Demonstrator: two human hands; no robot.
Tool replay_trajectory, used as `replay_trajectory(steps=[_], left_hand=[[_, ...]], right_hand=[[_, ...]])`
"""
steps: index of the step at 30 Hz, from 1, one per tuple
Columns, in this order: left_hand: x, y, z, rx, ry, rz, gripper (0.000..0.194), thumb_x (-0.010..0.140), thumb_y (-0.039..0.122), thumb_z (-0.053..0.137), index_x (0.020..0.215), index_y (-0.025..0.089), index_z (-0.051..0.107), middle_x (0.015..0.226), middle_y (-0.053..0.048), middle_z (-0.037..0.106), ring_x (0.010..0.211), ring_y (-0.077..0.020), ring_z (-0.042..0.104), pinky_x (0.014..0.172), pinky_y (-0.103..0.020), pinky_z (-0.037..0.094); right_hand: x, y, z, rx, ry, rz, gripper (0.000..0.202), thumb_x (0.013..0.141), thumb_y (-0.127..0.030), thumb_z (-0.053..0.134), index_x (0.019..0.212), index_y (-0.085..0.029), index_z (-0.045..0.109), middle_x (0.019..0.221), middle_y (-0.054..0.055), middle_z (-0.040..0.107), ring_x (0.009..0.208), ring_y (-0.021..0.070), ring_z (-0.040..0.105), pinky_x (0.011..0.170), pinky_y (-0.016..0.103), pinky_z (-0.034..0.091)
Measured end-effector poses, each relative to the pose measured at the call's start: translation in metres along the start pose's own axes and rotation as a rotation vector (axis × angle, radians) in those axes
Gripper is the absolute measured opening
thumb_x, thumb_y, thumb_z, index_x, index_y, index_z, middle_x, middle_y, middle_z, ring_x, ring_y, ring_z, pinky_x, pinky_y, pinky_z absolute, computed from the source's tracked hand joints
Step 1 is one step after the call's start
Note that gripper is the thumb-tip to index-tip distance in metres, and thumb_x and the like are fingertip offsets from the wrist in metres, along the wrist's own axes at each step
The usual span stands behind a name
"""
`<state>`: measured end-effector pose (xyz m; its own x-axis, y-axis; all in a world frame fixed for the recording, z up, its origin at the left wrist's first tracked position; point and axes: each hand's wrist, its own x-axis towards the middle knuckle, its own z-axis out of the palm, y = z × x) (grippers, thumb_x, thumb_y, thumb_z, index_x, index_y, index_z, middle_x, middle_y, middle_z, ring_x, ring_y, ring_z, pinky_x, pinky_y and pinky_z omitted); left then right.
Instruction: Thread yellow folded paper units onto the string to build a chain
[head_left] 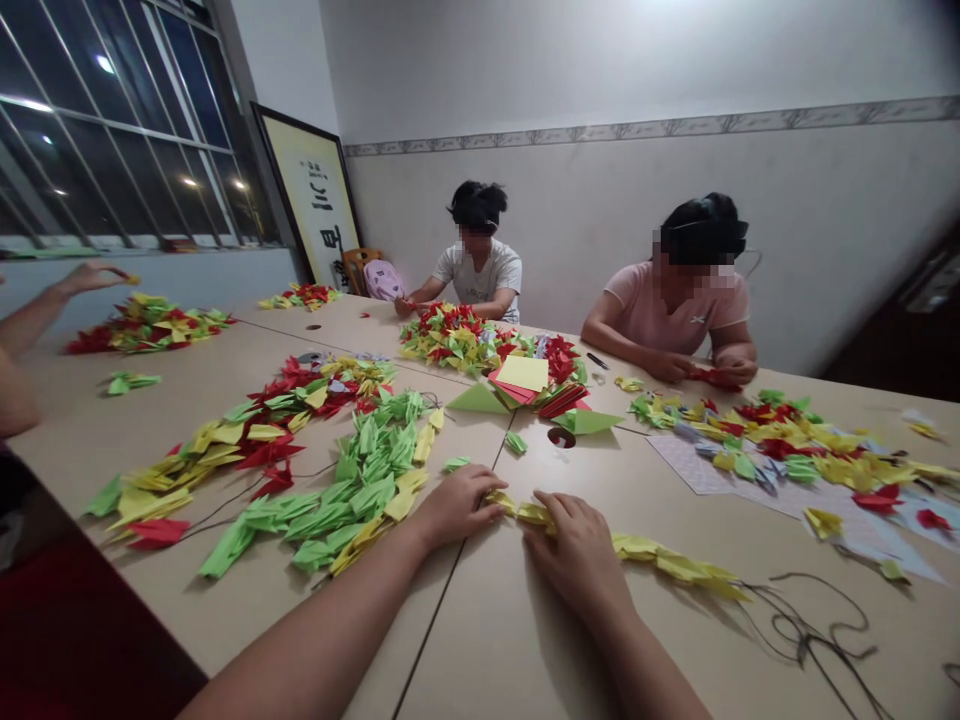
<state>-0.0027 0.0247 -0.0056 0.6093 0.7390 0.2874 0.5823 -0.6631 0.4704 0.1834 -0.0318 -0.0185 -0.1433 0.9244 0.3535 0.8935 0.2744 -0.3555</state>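
Observation:
A strand of yellow folded paper pieces (667,562) lies across the table in front of me, running right to a tangle of dark cord (802,635). My left hand (461,505) pinches the strand's left end between its fingertips. Just to the right, my right hand (577,550) has its fingers closed over the strand. Between the hands a short stretch of yellow paper shows. Beside my left forearm rest green folded paper pieces (375,465) bunched in rows, with yellow ones along their edge. A small loose green piece (515,442) lies beyond my hands.
Square paper sheets (523,374) are stacked mid-table near a dark round hole (561,438). Mixed piles of folded paper (457,335) spread around. Two people (480,265) (675,310) sit opposite; another person's hand (94,278) reaches in at left. Patterned sheets (697,465) lie right.

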Motion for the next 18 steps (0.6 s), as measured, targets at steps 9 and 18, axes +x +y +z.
replay_trajectory(steps=[9, 18], left_hand=[[0.0015, 0.0016, -0.0014, -0.017, -0.023, 0.037, 0.023, 0.08, 0.031, 0.051, 0.097, 0.018, 0.06, 0.092, -0.005, 0.059, 0.09, -0.0167, 0.051, 0.082, -0.028, 0.04], [0.0014, 0.005, -0.0012, 0.015, -0.007, -0.006, 0.019, 0.077, 0.033, 0.054, 0.086, 0.017, 0.059, 0.081, -0.004, 0.058, 0.076, -0.0156, 0.051, 0.068, -0.025, 0.04]], right_hand=[[0.0013, 0.0053, -0.0002, -0.006, -0.038, 0.019, 0.02, 0.077, -0.024, 0.05, 0.094, -0.021, 0.06, 0.092, 0.005, 0.064, 0.09, 0.0209, 0.053, 0.078, 0.032, 0.035], [-0.0002, 0.0095, -0.0016, 0.006, -0.015, -0.003, 0.019, 0.079, -0.026, 0.048, 0.092, -0.021, 0.06, 0.088, 0.005, 0.063, 0.085, 0.0192, 0.054, 0.074, 0.029, 0.036]])
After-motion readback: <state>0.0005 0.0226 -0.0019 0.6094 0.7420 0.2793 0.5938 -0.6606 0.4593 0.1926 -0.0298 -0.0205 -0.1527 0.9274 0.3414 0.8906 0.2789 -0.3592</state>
